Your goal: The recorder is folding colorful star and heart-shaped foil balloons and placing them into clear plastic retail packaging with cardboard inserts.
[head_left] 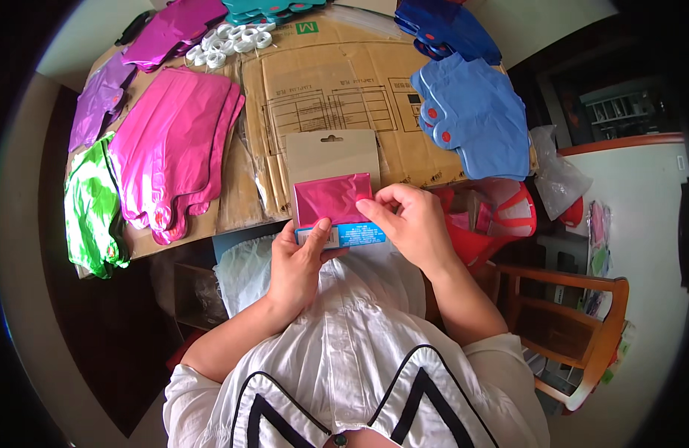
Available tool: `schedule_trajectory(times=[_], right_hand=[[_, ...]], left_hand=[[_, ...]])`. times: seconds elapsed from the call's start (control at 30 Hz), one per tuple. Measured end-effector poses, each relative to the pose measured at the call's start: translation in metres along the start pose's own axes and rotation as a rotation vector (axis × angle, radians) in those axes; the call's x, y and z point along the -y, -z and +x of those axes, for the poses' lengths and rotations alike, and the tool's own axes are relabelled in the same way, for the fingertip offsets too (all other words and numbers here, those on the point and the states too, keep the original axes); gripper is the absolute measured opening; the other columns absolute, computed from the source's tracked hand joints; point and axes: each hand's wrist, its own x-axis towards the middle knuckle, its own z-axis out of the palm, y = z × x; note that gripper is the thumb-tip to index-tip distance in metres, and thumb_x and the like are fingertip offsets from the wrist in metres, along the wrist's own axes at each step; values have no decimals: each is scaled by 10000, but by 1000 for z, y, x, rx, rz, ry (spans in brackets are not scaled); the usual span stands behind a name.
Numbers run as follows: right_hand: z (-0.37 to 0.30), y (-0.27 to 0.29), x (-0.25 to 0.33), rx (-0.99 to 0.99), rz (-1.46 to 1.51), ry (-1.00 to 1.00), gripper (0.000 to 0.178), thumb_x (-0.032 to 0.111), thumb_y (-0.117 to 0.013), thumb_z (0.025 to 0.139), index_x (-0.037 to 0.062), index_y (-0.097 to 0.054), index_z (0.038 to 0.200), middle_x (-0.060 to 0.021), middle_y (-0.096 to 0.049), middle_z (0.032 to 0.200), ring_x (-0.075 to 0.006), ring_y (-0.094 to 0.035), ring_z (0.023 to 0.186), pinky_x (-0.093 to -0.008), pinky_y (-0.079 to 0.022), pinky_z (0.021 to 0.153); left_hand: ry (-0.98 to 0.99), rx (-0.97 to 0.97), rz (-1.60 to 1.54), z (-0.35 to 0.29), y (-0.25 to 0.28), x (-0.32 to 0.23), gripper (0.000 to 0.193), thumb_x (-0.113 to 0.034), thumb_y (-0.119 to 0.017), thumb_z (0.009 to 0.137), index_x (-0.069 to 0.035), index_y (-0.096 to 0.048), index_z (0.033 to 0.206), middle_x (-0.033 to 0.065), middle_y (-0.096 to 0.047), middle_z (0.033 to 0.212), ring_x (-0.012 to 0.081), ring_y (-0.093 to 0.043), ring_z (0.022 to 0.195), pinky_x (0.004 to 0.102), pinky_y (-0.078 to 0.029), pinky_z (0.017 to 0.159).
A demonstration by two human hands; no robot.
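Note:
Near the table's front edge my left hand point(299, 257) grips the lower end of a grey-brown hanging card point(331, 149) with a blue printed strip point(359, 234) along its bottom. A folded pink foil balloon point(326, 198) lies flat on the card. The left thumb presses at its lower edge. My right hand point(419, 228) pinches the balloon's right edge between thumb and bent fingers. The card's top, with its slotted hanging hole, points away from me onto the cardboard.
Flat foil balloons lie stacked around the cardboard-covered table point(314, 67): pink point(172, 142), green point(94, 209), purple point(101, 101) and light blue point(475, 116). White ribbon rolls point(228, 41) sit at the back left. A red basket point(501, 213) and wooden chair point(568, 317) stand at right.

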Motion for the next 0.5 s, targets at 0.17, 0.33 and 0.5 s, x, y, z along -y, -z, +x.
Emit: schedule_trajectory(times=[0.17,0.33,0.5], right_hand=[[3,3,6,132,-65,-43,283,252,-693,874,-1,-687,746,-156,-601,573,-296,-600,509,-369,-473,535],[-2,1,1,164,-78,-42,302,264,-672,894,-7,-702,762,-148,-620,612,-232,-605,554,-352,-467,539],[-3,-1,4,156,-164,-66,338,313,-669,894,6,-715,761,-178,-641,640,-304,-651,577,-380,-493,561]], left_hand=[[-13,34,-33,1,5,5,202,-176,-610,973,-32,-602,1113,55,-681,987,145,-672,864,352,-610,759],[-42,27,-4,0,8,9,224,-180,-608,974,-23,-600,1133,63,-684,998,148,-676,874,346,-616,735],[-41,-19,8,1,4,7,203,-180,-616,970,-16,-597,1089,51,-677,951,131,-667,821,335,-612,723]])
